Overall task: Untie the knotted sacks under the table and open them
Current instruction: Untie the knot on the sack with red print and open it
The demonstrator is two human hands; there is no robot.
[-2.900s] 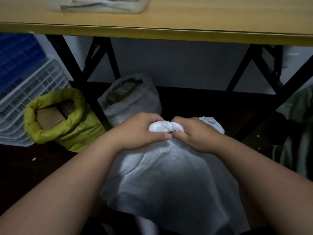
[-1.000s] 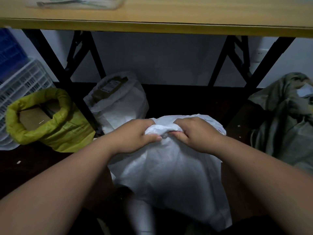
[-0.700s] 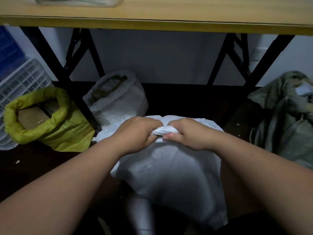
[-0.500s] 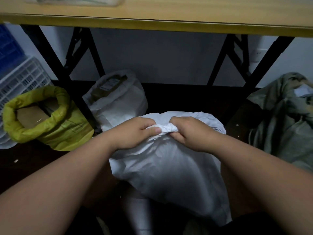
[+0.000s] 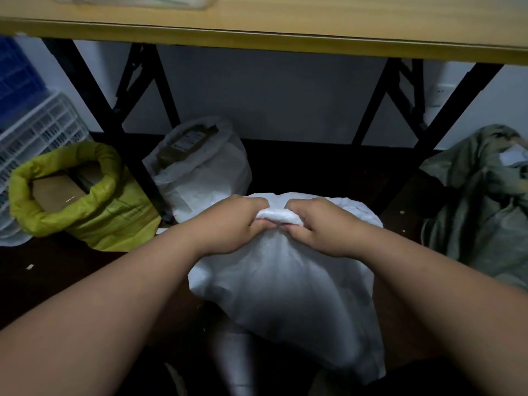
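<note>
Writing: a label shows on the brown package (image 5: 185, 144) inside the open white sack (image 5: 205, 172), print too small and blurred to read. Faint marking on the side of the yellow-green sack (image 5: 114, 221), unreadable. No brand legible anywhere.

Task thing: knotted white sack (image 5: 288, 295) sits on the dark floor under the wooden table (image 5: 285, 27), in front centre, between the forearms. Its twisted knot (image 5: 278, 217) is at the top, between the two hands. Left hand (image 5: 228, 227) has fingers curled tight on the left end of the knot, right hand (image 5: 317, 227) fingers curled on the right end, thumbs underneath pinching. Hands almost touch each other.

Around: open white sack stands behind, mouth rolled down, just beside a black table leg (image 5: 114, 132). Yellow-green sack left of that leg, rim rolled open, cardboard box (image 5: 55, 192) inside. White plastic crate (image 5: 37, 132) behind it at far left, blue crate (image 5: 14, 81) above that. Grey-green sack (image 5: 480, 207) slumped at right, past the right black leg (image 5: 445, 110); whether knotted, cannot tell. Clear plastic item (image 5: 137, 1) on the tabletop edge, cropped. White wall behind.

In the way: the hands cover most of the knot; the forearms hide the floor on both sides of the sack.
</note>
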